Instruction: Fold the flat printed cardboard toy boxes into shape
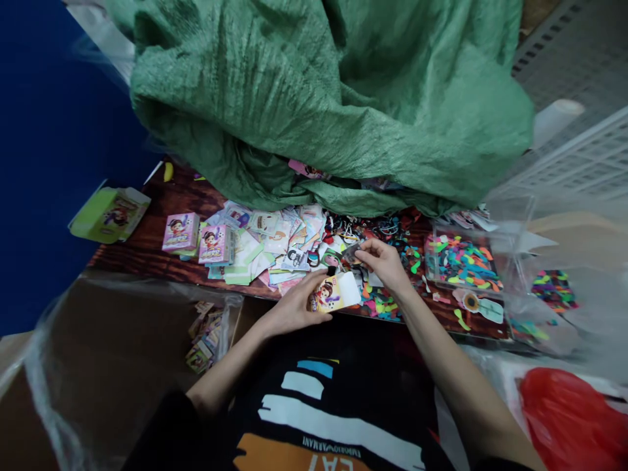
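Observation:
My left hand (297, 304) is wrapped round a small yellow printed box (330, 296), whose white flap (349, 289) stands open toward the right. Just above and to the right, my right hand (381, 260) pinches a small dark flat packet (351, 254), its contents too small to make out. Beneath and beside the hands lie a heap of printed cards and stickers (265, 239), dark hair ties (387, 226) and small bright-coloured pieces (380, 304). To the left of the cards stand pink printed boxes (214, 244).
A large green woven sack (333, 98) covers the back of the dark wooden table (127, 258). At the right sits a clear bin (464, 261) of colourful pieces. A green open box (110, 212) is at the left edge; a cardboard carton (122, 353) holding small boxes stands below. A red bag (572, 418) lies lower right.

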A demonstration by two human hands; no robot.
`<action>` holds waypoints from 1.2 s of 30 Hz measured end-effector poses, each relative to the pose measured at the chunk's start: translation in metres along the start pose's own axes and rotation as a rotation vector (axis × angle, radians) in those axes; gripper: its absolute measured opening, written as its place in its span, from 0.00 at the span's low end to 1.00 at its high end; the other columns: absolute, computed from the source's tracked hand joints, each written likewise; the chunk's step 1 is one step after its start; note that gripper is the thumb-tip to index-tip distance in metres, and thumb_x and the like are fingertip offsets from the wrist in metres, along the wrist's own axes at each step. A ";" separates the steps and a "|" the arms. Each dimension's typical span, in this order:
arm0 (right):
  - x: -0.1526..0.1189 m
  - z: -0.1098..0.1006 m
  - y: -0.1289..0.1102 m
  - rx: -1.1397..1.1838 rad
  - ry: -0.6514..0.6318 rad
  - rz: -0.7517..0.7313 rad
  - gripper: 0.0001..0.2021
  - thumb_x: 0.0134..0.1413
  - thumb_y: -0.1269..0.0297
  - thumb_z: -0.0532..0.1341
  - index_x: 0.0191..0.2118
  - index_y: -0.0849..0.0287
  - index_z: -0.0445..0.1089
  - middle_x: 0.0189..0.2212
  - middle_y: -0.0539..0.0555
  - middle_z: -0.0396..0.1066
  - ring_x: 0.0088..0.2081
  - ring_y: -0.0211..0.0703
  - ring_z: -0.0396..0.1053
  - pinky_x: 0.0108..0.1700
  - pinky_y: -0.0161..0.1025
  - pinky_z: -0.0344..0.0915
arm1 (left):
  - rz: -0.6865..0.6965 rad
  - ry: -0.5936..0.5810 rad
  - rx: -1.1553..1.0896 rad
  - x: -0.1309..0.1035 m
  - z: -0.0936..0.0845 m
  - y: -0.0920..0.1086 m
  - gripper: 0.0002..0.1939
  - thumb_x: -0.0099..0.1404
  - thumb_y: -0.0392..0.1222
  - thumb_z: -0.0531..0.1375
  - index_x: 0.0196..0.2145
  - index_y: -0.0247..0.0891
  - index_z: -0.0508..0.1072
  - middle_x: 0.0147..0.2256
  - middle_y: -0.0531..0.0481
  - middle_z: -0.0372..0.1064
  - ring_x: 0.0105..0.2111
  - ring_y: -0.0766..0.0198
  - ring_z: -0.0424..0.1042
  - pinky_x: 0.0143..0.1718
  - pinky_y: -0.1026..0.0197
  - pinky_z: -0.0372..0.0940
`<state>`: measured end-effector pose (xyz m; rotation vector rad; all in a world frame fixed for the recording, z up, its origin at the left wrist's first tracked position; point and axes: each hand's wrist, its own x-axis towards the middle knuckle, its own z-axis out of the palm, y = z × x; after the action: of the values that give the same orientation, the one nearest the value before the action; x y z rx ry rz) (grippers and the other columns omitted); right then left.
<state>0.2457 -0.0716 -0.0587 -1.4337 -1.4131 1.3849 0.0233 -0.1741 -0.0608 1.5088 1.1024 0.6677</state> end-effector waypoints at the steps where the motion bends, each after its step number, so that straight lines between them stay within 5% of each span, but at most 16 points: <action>1: 0.002 0.004 -0.003 -0.001 -0.025 -0.015 0.13 0.41 0.53 0.66 0.26 0.56 0.66 0.18 0.45 0.64 0.20 0.35 0.57 0.22 0.34 0.53 | -0.021 -0.007 -0.002 -0.005 -0.004 0.000 0.41 0.53 0.41 0.71 0.63 0.42 0.64 0.66 0.38 0.57 0.66 0.45 0.56 0.68 0.42 0.49; 8: 0.010 0.042 -0.019 -0.050 -0.173 -0.104 0.09 0.45 0.58 0.63 0.25 0.56 0.66 0.22 0.46 0.66 0.25 0.38 0.63 0.30 0.36 0.59 | -0.147 -0.072 -0.283 -0.029 -0.027 -0.012 0.41 0.49 0.44 0.73 0.60 0.41 0.68 0.59 0.41 0.68 0.59 0.46 0.67 0.63 0.44 0.58; 16: 0.007 0.071 -0.010 -0.159 -0.275 -0.109 0.06 0.47 0.61 0.62 0.26 0.57 0.66 0.25 0.47 0.68 0.29 0.40 0.64 0.34 0.37 0.59 | -0.245 0.306 -0.643 -0.060 -0.061 -0.035 0.38 0.48 0.49 0.73 0.57 0.42 0.72 0.58 0.40 0.69 0.51 0.48 0.73 0.49 0.52 0.70; 23: 0.014 0.095 -0.028 -0.320 -0.257 -0.271 0.04 0.49 0.67 0.61 0.26 0.56 0.65 0.30 0.51 0.71 0.35 0.43 0.68 0.40 0.39 0.62 | -0.240 0.338 -0.832 -0.054 -0.052 -0.030 0.33 0.47 0.53 0.73 0.49 0.37 0.77 0.43 0.41 0.78 0.33 0.55 0.78 0.35 0.58 0.71; 28: 0.030 0.104 -0.038 -0.331 -0.235 -0.311 0.04 0.50 0.67 0.60 0.27 0.56 0.65 0.31 0.50 0.71 0.35 0.42 0.68 0.40 0.39 0.62 | -0.213 0.348 -0.822 -0.049 -0.065 -0.029 0.33 0.47 0.52 0.73 0.49 0.36 0.76 0.45 0.40 0.78 0.35 0.52 0.79 0.35 0.57 0.71; 32: 0.064 0.127 -0.056 -0.448 -0.231 -0.355 0.04 0.54 0.68 0.60 0.28 0.56 0.67 0.29 0.50 0.71 0.35 0.44 0.67 0.41 0.40 0.61 | -0.162 0.563 -0.845 -0.031 -0.083 -0.032 0.31 0.50 0.51 0.72 0.49 0.36 0.73 0.47 0.41 0.76 0.47 0.46 0.76 0.40 0.54 0.73; 36: 0.084 0.162 -0.069 -0.831 -0.302 -0.495 0.04 0.55 0.72 0.60 0.31 0.58 0.72 0.42 0.59 0.73 0.47 0.53 0.64 0.48 0.46 0.60 | -0.106 0.702 -0.946 -0.006 -0.088 -0.034 0.23 0.54 0.51 0.70 0.45 0.39 0.72 0.46 0.46 0.75 0.52 0.50 0.74 0.41 0.55 0.74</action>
<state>0.0608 -0.0109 -0.0435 -1.1998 -2.5243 0.7215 -0.0649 -0.1423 -0.0717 0.3902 1.0979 1.4496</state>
